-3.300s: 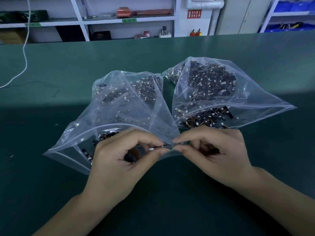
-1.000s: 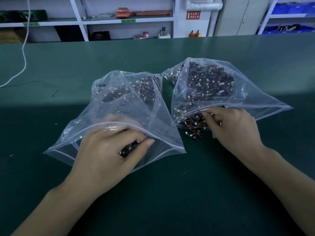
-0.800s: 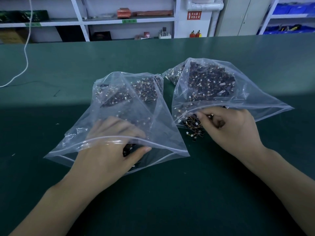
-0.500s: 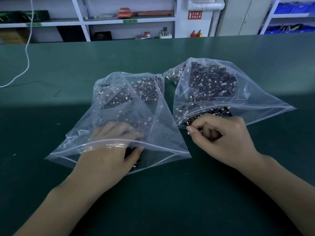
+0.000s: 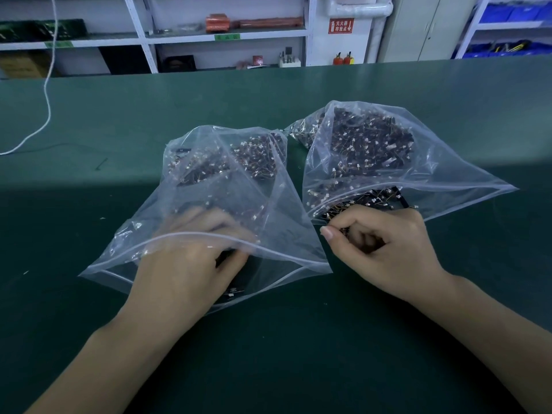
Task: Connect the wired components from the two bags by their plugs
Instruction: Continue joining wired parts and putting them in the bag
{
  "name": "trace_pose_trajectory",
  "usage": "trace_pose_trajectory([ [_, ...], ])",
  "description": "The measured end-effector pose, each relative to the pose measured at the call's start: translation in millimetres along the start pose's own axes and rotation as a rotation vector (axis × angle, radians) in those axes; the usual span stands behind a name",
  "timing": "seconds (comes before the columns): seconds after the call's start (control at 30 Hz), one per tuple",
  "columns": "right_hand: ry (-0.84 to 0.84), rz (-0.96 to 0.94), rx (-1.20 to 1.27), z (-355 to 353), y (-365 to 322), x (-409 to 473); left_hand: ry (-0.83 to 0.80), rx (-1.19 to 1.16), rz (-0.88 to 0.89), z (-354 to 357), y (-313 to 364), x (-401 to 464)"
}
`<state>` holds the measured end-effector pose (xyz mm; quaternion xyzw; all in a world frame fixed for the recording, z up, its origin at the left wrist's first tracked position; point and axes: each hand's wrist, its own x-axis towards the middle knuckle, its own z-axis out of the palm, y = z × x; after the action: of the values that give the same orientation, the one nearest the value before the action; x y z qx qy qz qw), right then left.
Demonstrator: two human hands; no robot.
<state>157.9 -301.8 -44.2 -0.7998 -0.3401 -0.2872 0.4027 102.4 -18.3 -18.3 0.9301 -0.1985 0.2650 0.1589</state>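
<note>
Two clear zip bags lie side by side on the green table (image 5: pixel 268 363), mouths toward me. The left bag (image 5: pixel 286 222) holds small dark wired components (image 5: pixel 257 159) with white plugs. My left hand (image 5: pixel 185 273) reaches into its mouth, with its fingers stretched forward under the plastic and blurred. The right bag (image 5: pixel 454 177) is full of similar wired components (image 5: pixel 367 141), and some spill at its mouth. My right hand (image 5: pixel 394 252) sits at that mouth with its fingers curled, pinching a small dark wired component (image 5: pixel 343 232) between thumb and forefinger.
A white cable (image 5: pixel 46 94) hangs down onto the table at the far left. Behind the table's far edge stand white shelves (image 5: pixel 227 37) with boxes and tools. Blue bins (image 5: pixel 507 13) are at the back right.
Both hands had held parts together between the bags, then each went into its own bag. Over the last second my left hand pushed deeper and my right hand curled and drew back to the mouth.
</note>
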Motion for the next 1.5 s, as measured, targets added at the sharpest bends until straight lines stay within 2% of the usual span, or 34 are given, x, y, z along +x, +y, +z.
trace_pose_trajectory([
  [0.03,0.007,-0.002,0.004,0,0,0,-0.020,-0.007,0.009,1,-1,2],
  [0.27,0.005,-0.007,0.038,1,-4,0,0.114,-0.122,0.231,8,4,0],
  [0.53,-0.054,-0.050,0.134,0,-19,-1,0.098,-0.524,0.076,7,26,-6],
  [0.83,-0.081,-0.163,0.135,9,-24,-3,0.088,-0.636,0.118,10,29,-7],
  [1.0,-0.105,-0.172,0.156,8,-23,-3,0.025,-0.767,0.070,13,30,-10],
  [1.33,-0.020,-0.133,0.151,8,-28,-4,0.139,-0.736,0.073,15,34,-7],
  [1.5,0.011,-0.114,0.163,6,-27,-3,0.218,-0.621,0.075,19,35,-5],
])
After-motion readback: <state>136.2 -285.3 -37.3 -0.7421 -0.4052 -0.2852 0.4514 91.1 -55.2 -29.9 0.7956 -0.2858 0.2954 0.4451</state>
